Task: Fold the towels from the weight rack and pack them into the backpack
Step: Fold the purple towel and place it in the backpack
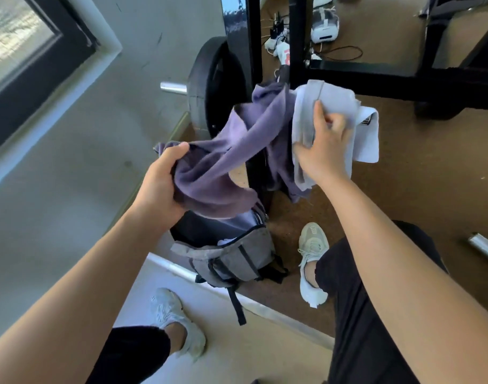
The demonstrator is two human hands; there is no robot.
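Observation:
A purple towel [226, 162] hangs stretched in the air above the backpack. My left hand [159, 184] grips its bunched near end. My right hand [323, 145] holds a light grey towel [328, 106], partly folded, to the right of the purple one; the far part of the purple towel drapes beside and under it. The grey backpack [229, 256] stands on the floor below, its top open, with something pale showing inside. The black weight rack [298, 51] rises right behind the towels.
A black weight plate [209, 87] on a silver bar [173, 88] sits left of the rack. My two feet in pale sneakers [312, 261] flank the backpack. Cables and a white headset [324, 26] lie on the brown floor behind. A wall and window are at left.

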